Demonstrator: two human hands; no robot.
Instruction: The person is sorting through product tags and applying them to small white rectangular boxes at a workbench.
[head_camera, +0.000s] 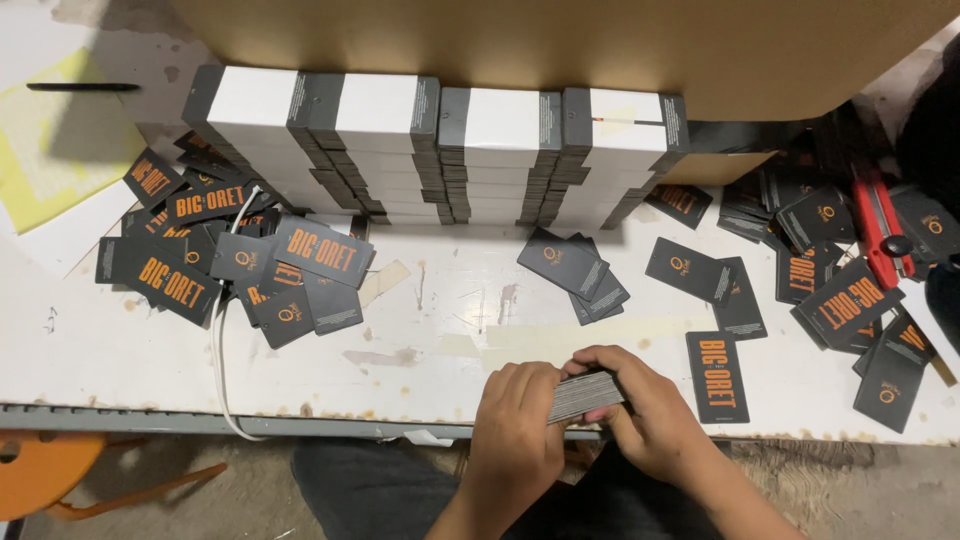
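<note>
While a cardboard sheet (560, 45) leans at the back of the table (440, 330), 4 box stacks (440, 160) stand before it, w/ loose tags (250, 265) at both sides. At the near edge, L hand (515, 425) & R hand (640, 410) both clasp a tag stack (585, 395) between them.

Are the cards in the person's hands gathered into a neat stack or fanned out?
Gathered. The stack of cards shows as a tight block of aligned edges, pinched between the left hand and right hand at the table edge.
</note>
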